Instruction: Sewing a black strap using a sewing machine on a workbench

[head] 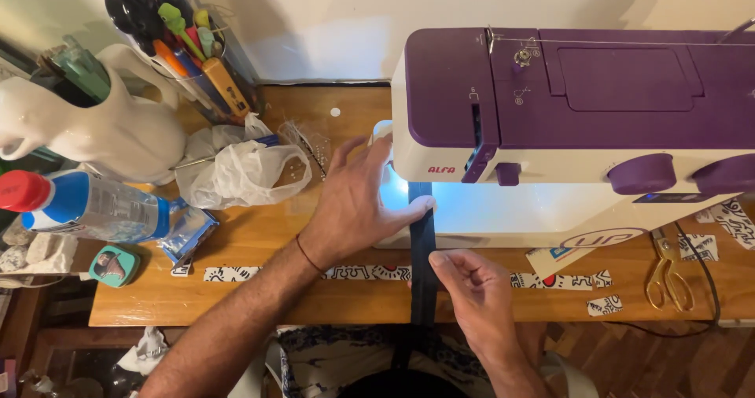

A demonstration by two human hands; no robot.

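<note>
Head view: your left hand (354, 205) lies spread on the dark strap (422, 245); your right hand (476, 300) pinches it; far left, a clear cup (206, 68) holds pens.

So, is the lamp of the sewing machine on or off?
On. The sewing machine casts bright white light under its head, on the dark strip and the left hand.

Counted in view: 2 hands, left hand (354, 205) and right hand (476, 300). 1 dark strap (422, 264). 1 sewing machine (582, 123). 1 pair of gold scissors (668, 272). 1 white pitcher (102, 127). 1 plastic bottle (86, 205). 1 crumpled plastic bag (244, 170). 1 clear pen holder (204, 68). 2 purple dials (641, 174) seen on the machine.
</note>
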